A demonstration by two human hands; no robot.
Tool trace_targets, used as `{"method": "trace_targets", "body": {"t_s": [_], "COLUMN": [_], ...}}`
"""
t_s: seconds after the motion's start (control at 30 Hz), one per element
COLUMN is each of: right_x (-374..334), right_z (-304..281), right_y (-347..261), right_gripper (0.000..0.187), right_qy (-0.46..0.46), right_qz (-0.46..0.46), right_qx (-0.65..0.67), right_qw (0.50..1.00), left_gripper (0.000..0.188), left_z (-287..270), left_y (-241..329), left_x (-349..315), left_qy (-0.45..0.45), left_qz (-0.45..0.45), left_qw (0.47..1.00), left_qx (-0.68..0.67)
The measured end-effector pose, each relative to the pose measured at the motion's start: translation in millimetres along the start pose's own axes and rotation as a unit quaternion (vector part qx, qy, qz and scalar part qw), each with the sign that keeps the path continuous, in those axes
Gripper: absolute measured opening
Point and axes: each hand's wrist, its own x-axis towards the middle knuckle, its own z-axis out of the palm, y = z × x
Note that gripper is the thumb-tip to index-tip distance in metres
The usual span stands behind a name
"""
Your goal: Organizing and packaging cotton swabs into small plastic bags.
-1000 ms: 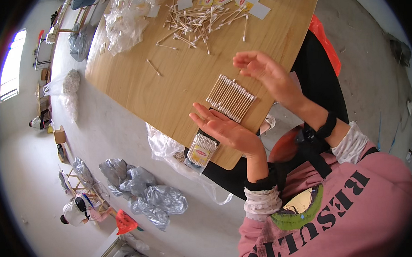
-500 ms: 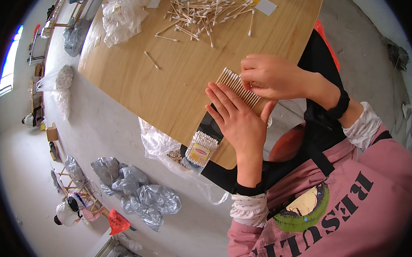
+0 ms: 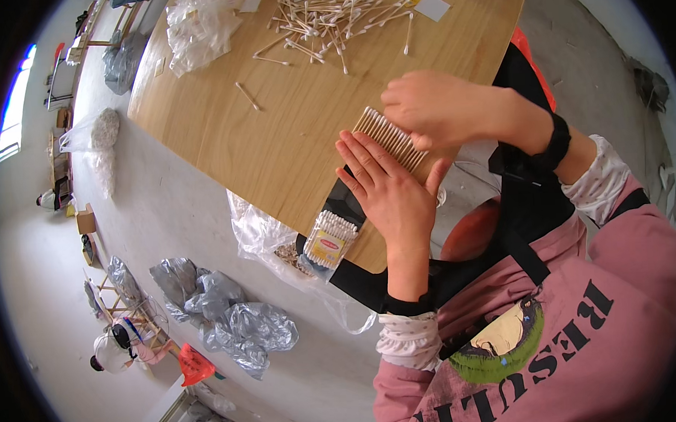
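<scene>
A neat row of cotton swabs (image 3: 383, 130) lies side by side on the wooden table near its close edge. My left hand (image 3: 394, 201) rests flat over the near ends of the row, fingers stretched and thumb spread. Over the far right part of the row, my right hand (image 3: 447, 110) is closed, with its fingers curled down at the swabs. Whatever those fingers pinch is hidden beneath the hand. Left of my left wrist stands a clear pack of cotton swabs (image 3: 329, 241) with a yellow label, beside a dark glossy surface (image 3: 344, 203).
A loose heap of cotton swabs (image 3: 334, 26) lies at the table's far side, with small cards (image 3: 432, 8) and clear plastic bags (image 3: 202, 36) around it. One stray swab (image 3: 248, 96) lies apart. Grey plastic bags (image 3: 237, 313) sit on the floor at left.
My right hand has turned and shifted slightly left and away from me over the row, its fingers curling tighter. My left hand has stayed nearly in place.
</scene>
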Motion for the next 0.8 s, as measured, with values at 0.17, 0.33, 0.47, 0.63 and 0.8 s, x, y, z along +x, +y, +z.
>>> {"method": "trace_targets", "body": {"t_s": [0.17, 0.33, 0.47, 0.63, 0.8], "right_x": [-70, -169, -256, -160, -69], "right_z": [-52, -88, -85, -44, 5], "right_y": [15, 34, 50, -2, -42], "right_gripper": [0.013, 0.010, 0.012, 0.015, 0.013], "right_qy": [0.025, 0.062, 0.163, 0.280, 0.201], "right_qz": [0.144, 0.393, 0.439, 0.381, 0.173], "right_qx": [0.106, 0.084, -0.112, 0.142, 0.226], "right_qw": [0.984, 0.914, 0.877, 0.870, 0.937], "left_gripper": [0.121, 0.118, 0.116, 0.119, 0.119], "left_z": [0, -16, -29, -21, -12], "left_y": [2, -9, 5, 2, 1], "left_x": [-1, -5, -5, -8, -4], "left_qy": [0.000, -0.003, -0.033, -0.037, -0.029], "left_qz": [0.000, 0.002, 0.008, 0.017, 0.032], "left_qw": [1.000, 1.000, 0.999, 0.999, 0.999], "left_qx": [0.001, 0.018, 0.021, 0.006, 0.013]}}
